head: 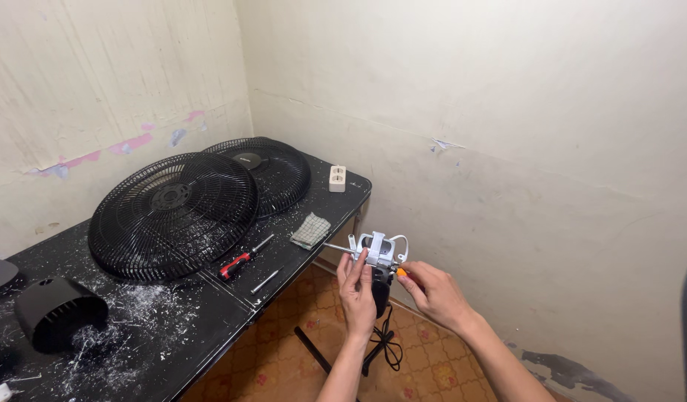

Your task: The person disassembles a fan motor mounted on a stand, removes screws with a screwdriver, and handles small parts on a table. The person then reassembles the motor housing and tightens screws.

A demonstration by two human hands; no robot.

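Head view: both hands work in the air beyond the right end of the black surface point(209, 313), over the tiled floor point(299, 357). The left hand point(356, 292) has its fingers closed around a fan motor point(378, 251), a white bracket with a steel shaft pointing left toward the surface; a black cord point(384, 339) hangs from it toward the floor. The right hand point(431, 292) pinches a small orange-tipped tool point(401, 272), its tip at the right side of the motor. The tool's type is too small to tell.

By the look of it, the step in hand is work on a fastener or fitting on the motor body. The next move calls for the left hand to keep the motor steady while the right hand keeps the tip seated and square.

Open room lies below and to the right of the hands; the wall point(507, 149) stands far and right, near enough to limit a wide swing. To the left, the surface edge is near the shaft tip. On the surface lie two black fan grilles point(172, 216), a red screwdriver point(239, 262), a cloth point(311, 229), a white socket point(337, 179) and a black housing point(57, 309), amid white debris.
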